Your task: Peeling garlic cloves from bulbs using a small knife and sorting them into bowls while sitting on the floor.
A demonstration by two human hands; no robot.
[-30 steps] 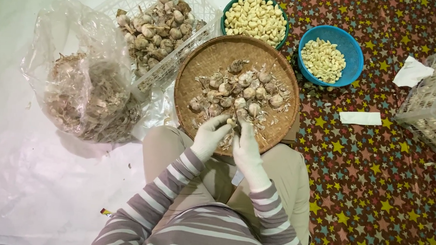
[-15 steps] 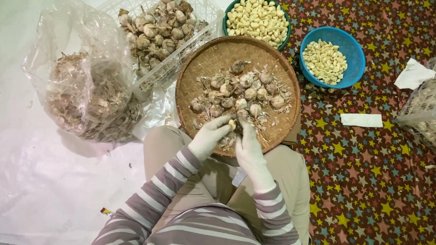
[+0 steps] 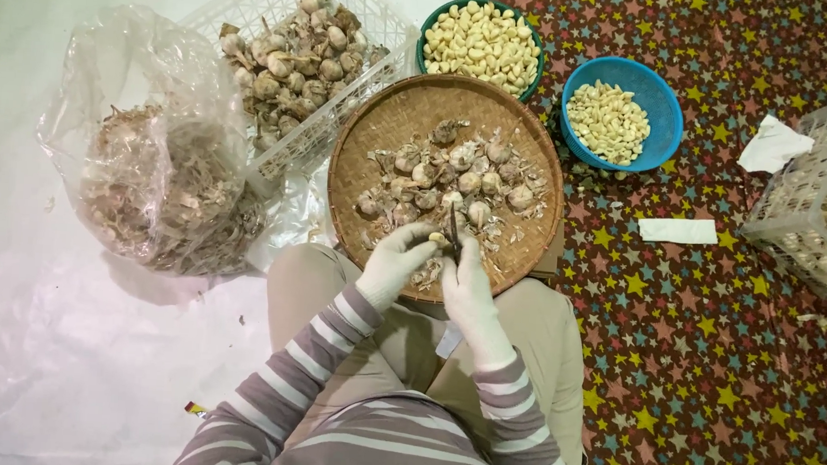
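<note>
Head view shows little changed from a second ago: the left hand (image 3: 395,262) still pinches a garlic clove (image 3: 437,237) over the woven tray (image 3: 361,145), the right hand (image 3: 467,284) gripping a small knife (image 3: 453,233).

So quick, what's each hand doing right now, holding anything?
Left hand: closed on a garlic clove, over the woven tray.
Right hand: closed on a small knife, blade pointing up beside the clove.
</note>
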